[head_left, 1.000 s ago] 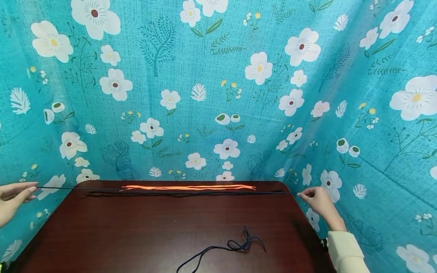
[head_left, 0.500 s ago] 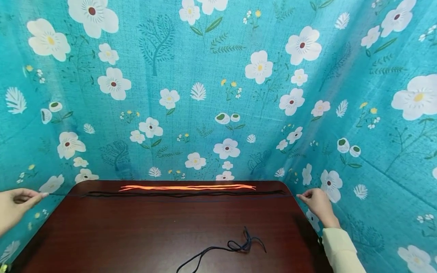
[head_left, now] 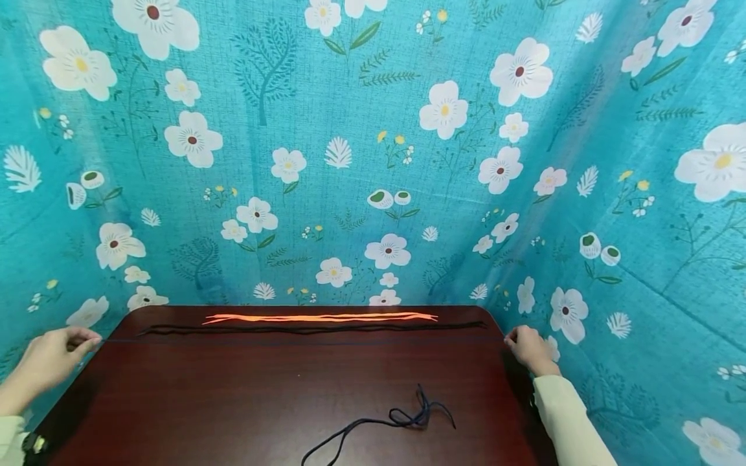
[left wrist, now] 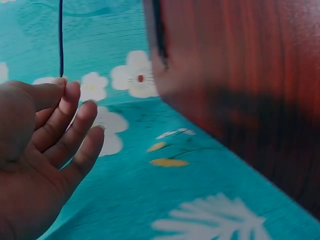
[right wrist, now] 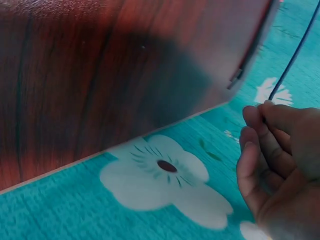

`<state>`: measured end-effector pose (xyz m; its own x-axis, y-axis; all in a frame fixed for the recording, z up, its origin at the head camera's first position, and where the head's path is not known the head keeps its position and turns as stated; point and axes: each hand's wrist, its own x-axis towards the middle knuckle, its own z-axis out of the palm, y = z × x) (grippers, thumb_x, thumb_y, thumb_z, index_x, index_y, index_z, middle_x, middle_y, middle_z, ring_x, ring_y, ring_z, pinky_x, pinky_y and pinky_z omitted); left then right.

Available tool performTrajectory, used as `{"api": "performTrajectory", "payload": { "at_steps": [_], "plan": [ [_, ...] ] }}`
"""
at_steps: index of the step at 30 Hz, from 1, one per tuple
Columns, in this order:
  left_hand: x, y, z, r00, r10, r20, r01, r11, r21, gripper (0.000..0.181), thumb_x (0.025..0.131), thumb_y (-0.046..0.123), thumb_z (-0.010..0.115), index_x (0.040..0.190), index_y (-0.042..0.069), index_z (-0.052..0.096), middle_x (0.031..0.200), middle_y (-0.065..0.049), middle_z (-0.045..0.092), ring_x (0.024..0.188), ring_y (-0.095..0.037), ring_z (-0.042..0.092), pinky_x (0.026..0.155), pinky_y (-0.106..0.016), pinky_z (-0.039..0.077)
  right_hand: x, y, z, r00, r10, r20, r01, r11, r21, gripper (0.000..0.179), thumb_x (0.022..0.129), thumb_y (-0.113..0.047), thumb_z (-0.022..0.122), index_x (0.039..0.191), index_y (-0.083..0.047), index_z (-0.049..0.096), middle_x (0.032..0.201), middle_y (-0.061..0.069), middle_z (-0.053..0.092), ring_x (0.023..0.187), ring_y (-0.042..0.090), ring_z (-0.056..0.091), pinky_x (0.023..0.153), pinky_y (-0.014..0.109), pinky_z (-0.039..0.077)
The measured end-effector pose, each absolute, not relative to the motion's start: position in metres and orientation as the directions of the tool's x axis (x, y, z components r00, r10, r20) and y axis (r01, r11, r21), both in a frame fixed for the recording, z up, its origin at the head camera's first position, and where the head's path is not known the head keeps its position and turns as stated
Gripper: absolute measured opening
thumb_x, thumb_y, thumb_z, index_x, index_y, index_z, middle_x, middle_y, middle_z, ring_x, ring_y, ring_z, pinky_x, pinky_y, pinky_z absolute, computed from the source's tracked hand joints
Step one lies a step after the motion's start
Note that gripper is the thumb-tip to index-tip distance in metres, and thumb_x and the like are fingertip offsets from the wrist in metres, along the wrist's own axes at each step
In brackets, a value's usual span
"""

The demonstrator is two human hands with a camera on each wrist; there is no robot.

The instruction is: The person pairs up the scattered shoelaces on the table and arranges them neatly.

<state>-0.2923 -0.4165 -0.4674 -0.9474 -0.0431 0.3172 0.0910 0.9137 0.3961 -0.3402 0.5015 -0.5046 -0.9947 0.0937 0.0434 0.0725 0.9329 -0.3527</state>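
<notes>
A thin dark blue cord [head_left: 303, 343] is stretched nearly straight across the far part of the table. My left hand [head_left: 49, 362] pinches one end between thumb and forefinger at the table's left edge. In the left wrist view the cord [left wrist: 61, 40] runs up from those fingertips, the other fingers loosely spread. At the right edge my right hand [head_left: 531, 349] pinches the opposite end, and the cord [right wrist: 295, 55] rises from its fingertips in the right wrist view. Just behind the blue cord lie black cords [head_left: 315, 329] side by side, apparently parallel to it.
Orange cords [head_left: 320, 318] lie along the back of the brown table [head_left: 233, 401]. A loosely tangled dark cord [head_left: 402, 417] lies near the front, running out of view at the bottom. A teal flowered cloth [head_left: 338, 220] hangs behind and at both sides.
My left hand has come inward to the right and lower. The right hand has lowered slightly. The stretched cord has shifted from over the black cords to just in front of them.
</notes>
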Motion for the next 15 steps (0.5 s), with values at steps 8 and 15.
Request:
{"api": "performTrajectory", "payload": {
  "at_steps": [8,15],
  "plan": [
    [-0.312,-0.421,-0.491,-0.974,0.003,0.227,0.102,0.899,0.427,0.017,0.097,0.007,0.066,0.091,-0.008,0.071,0.077,-0.016,0.069,0.064,-0.018,0.059,0.055,-0.038,0.046,-0.357,0.502,-0.519,-0.990,0.142,-0.013,0.138,0.932,-0.336,0.024,0.098,-0.014,0.063,0.076,-0.006,0.067,0.068,0.007,0.059,0.064,0.022,0.056,0.056,0.037,0.044],
    [-0.320,-0.421,-0.506,-0.993,-0.016,0.117,0.042,0.877,0.478,0.022,0.098,0.014,0.066,0.095,-0.008,0.071,0.084,-0.019,0.069,0.072,-0.027,0.060,0.059,-0.042,0.047,-0.364,0.497,-0.528,-0.984,0.169,-0.049,0.175,0.917,-0.357,0.024,0.098,-0.014,0.064,0.076,-0.007,0.063,0.069,0.008,0.057,0.065,0.023,0.055,0.057,0.036,0.043]
  ]
}}
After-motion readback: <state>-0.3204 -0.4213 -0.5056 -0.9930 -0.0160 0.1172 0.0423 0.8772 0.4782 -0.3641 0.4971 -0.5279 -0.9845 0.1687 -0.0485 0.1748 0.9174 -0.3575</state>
